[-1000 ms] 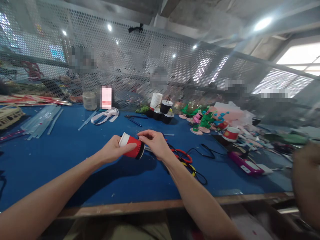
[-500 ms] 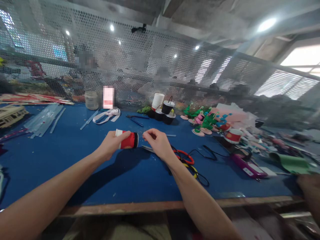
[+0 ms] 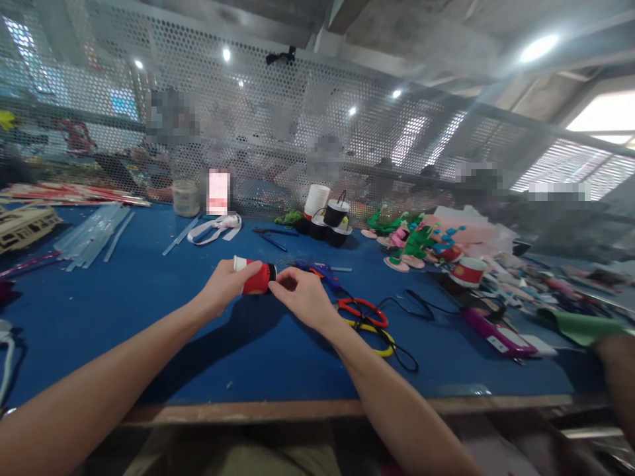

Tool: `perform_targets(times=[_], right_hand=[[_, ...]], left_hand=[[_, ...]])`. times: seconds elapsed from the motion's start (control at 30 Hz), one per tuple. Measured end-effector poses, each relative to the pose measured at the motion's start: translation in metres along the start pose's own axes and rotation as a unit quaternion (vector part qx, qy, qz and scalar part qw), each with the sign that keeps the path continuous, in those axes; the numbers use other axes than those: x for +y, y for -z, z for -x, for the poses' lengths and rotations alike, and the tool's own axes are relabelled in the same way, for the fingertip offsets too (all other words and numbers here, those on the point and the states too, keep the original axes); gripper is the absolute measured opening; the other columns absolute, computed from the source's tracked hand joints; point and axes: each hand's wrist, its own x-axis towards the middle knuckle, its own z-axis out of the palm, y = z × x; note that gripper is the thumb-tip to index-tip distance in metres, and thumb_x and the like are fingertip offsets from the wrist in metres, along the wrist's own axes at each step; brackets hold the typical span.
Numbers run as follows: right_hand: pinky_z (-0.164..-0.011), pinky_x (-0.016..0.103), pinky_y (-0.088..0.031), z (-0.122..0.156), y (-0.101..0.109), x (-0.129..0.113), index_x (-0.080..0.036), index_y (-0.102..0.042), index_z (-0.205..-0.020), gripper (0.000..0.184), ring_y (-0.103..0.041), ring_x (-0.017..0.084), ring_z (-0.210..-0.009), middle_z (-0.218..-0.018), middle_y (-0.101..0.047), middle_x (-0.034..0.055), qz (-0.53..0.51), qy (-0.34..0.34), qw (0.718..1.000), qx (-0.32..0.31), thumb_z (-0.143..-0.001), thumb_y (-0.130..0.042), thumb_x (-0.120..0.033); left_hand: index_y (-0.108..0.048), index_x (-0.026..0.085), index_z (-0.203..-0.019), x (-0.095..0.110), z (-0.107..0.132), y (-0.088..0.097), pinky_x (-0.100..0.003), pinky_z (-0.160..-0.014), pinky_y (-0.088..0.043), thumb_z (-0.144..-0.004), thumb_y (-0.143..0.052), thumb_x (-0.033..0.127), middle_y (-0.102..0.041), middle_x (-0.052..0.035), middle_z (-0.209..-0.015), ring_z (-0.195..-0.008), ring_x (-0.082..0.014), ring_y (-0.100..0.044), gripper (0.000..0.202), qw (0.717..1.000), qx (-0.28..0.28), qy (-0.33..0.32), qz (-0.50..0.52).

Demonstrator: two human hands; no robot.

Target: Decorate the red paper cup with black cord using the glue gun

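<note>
A small red paper cup (image 3: 256,277) with a white rim and a black base lies on its side above the blue table (image 3: 149,311). My left hand (image 3: 227,285) is wrapped round its rim end. My right hand (image 3: 301,296) is pinched at the cup's black base, fingers pressed together; what the fingertips hold is too small to make out. Just right of my right hand lie red-handled scissors (image 3: 362,307), a yellow tool (image 3: 376,330) and a blue glue gun (image 3: 320,271).
Black and white cups (image 3: 325,215) stand at the back by a perforated metal screen (image 3: 278,132). Clear glue sticks (image 3: 92,231) lie back left. Foam craft pieces (image 3: 411,241) and a purple tool (image 3: 489,328) crowd the right. Another person's arm (image 3: 618,377) shows at the right edge.
My left hand turned the cup flatter and carried it slightly away from me. My right hand left the cup, then returned to pinch at its black base.
</note>
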Motion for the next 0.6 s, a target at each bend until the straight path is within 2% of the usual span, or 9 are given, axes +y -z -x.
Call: perform_targets(times=[0.17, 0.4, 0.6], right_hand=[[-0.055, 0.024, -0.04, 0.0002, -0.001, 0.0, -0.017, -0.055, -0.061, 0.011, -0.052, 0.012, -0.054, -0.058, -0.059, 0.0008, 0.012, 0.001, 1.0, 0.004, -0.068, -0.054, -0.025], [-0.053, 0.023, -0.039, 0.0006, -0.001, -0.0004, -0.017, -0.054, -0.06, 0.011, -0.051, 0.012, -0.053, -0.056, -0.057, -0.0002, 0.012, -0.009, 1.0, 0.003, -0.067, -0.054, -0.024], [-0.053, 0.024, -0.039, 0.0006, -0.0006, 0.0004, -0.017, -0.055, -0.061, 0.014, -0.051, 0.012, -0.053, -0.057, -0.058, 0.0004, 0.008, -0.005, 1.0, 0.0, -0.068, -0.054, -0.028]], left_hand=[[-0.058, 0.012, -0.058, -0.0012, -0.0002, 0.0, -0.023, -0.051, -0.039, -0.057, -0.062, 0.041, -0.055, 0.0004, -0.05, -0.048, -0.0104, -0.049, 0.03, 1.0, -0.009, -0.008, -0.014], [-0.058, 0.012, -0.058, -0.0048, -0.0021, 0.0027, -0.021, -0.045, -0.031, -0.06, -0.06, 0.042, -0.053, 0.001, -0.047, -0.045, -0.0092, -0.044, 0.03, 0.997, -0.002, -0.043, -0.072], [-0.057, 0.012, -0.056, -0.0051, -0.0032, 0.003, -0.021, -0.044, -0.03, -0.061, -0.059, 0.041, -0.052, 0.0019, -0.047, -0.044, -0.0082, -0.042, 0.029, 0.997, -0.009, -0.045, -0.063]])
